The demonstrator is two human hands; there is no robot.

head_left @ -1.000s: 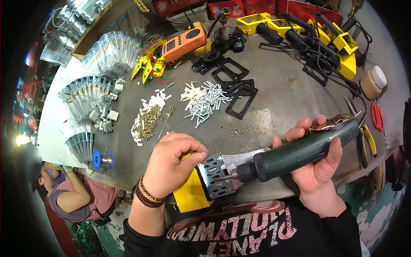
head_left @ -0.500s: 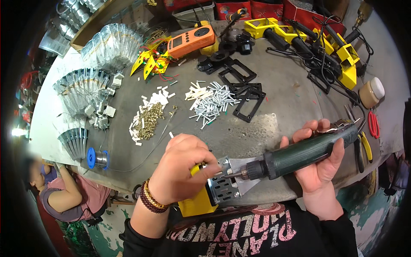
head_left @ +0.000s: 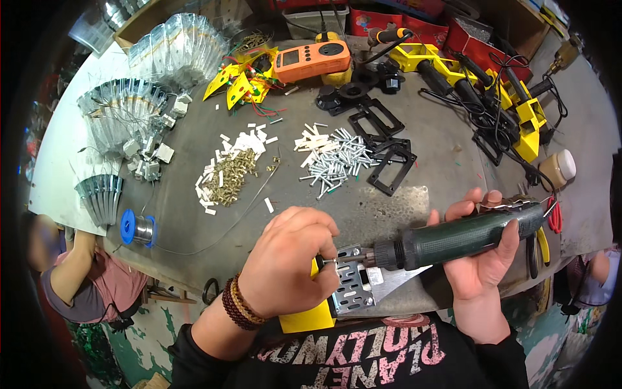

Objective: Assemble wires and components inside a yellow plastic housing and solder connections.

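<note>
In my right hand point(head_left: 477, 266) lies a dark green power screwdriver point(head_left: 463, 238), its bit pointing left. My left hand point(head_left: 288, 262), a beaded bracelet at its wrist, is closed with thumb and forefinger pinched at the tip of the bit. Whatever is between those fingertips is too small and covered to name. Directly beneath is a slotted metal plate point(head_left: 353, 288), joined to a yellow housing point(head_left: 304, 319) close against my body. The left hand partly covers the housing. A flat grey triangular metal piece point(head_left: 402, 280) extends from the plate under the screwdriver.
Beyond my hands are piles of brass screws point(head_left: 230, 178), silver screws point(head_left: 337, 159) and black frames point(head_left: 392, 168). A solder spool point(head_left: 138, 228) stands left. At right are a jar point(head_left: 557, 168), pliers point(head_left: 543, 246) and corded yellow holders point(head_left: 528, 123). An orange meter point(head_left: 312, 61) sits at the back; another person point(head_left: 97, 279) is at left.
My left thumb and forefinger have come in around the bit's tip. The screwdriver has turned a little more level. The whole view has shifted slightly.
</note>
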